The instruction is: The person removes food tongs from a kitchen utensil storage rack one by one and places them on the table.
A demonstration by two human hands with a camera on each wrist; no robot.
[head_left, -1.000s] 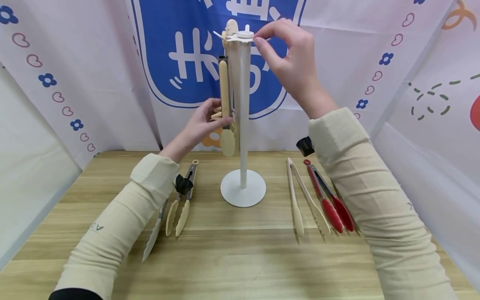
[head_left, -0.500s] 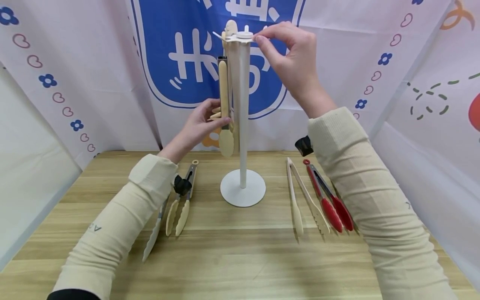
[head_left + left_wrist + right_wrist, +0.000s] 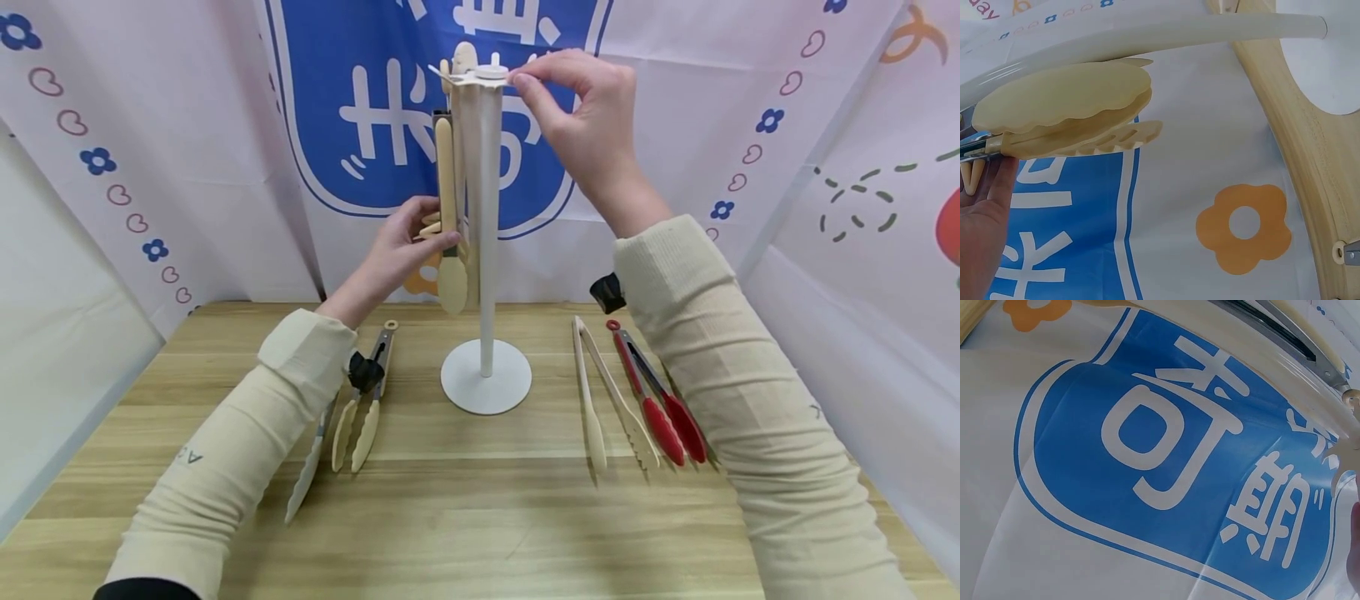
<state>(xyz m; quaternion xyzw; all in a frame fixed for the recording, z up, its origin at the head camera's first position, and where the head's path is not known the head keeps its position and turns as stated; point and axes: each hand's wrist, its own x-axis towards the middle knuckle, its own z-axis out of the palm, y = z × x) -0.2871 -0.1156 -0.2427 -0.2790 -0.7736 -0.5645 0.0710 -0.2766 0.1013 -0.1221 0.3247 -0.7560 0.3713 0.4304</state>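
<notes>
A white upright stand (image 3: 489, 225) on a round base holds hanging utensils on the left and back of its top. My left hand (image 3: 405, 246) grips cream-and-metal tongs (image 3: 446, 179) that hang on the stand's left side, thumb across their front. In the left wrist view their cream scalloped heads (image 3: 1063, 94) point away from the left hand (image 3: 985, 234), close beside the pole. At the top, my right hand (image 3: 592, 117) pinches the edge of the white hook plate (image 3: 472, 79) between thumb and forefinger. Only a sliver of that hand shows in the right wrist view.
Cream-tipped metal tongs (image 3: 367, 400) and a grey-white pair (image 3: 307, 467), partly behind the left sleeve, lie left of the base. Cream tongs (image 3: 592, 400) and red tongs (image 3: 660, 400) lie to its right on the wooden table (image 3: 480, 517). A printed cloth (image 3: 352, 275) hangs behind.
</notes>
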